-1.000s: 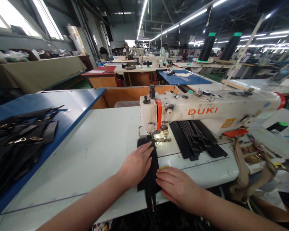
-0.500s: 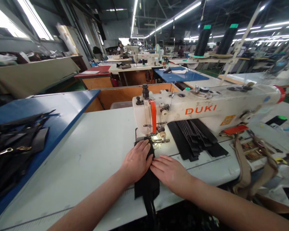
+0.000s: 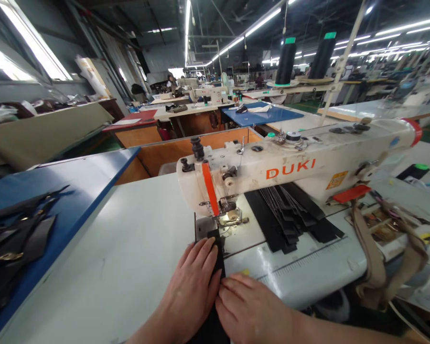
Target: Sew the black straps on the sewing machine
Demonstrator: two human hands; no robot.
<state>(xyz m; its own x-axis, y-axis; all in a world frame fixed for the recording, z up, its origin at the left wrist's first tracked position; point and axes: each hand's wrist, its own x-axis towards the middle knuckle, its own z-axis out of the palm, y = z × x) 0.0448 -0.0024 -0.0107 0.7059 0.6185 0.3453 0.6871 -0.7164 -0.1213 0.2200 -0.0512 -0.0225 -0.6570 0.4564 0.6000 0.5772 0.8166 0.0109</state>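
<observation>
My left hand (image 3: 188,291) and right hand (image 3: 252,310) lie spread flat, pressing the black strap (image 3: 215,251) onto the tabletop (image 3: 122,253) just before the presser foot (image 3: 232,220) of the DUKI sewing machine (image 3: 290,165); even pressure should keep it straight.

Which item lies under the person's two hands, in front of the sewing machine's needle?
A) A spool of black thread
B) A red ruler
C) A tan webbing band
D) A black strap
D. The left hand and right hand press flat on a black strap that runs back toward the presser foot of the DUKI sewing machine.
</observation>
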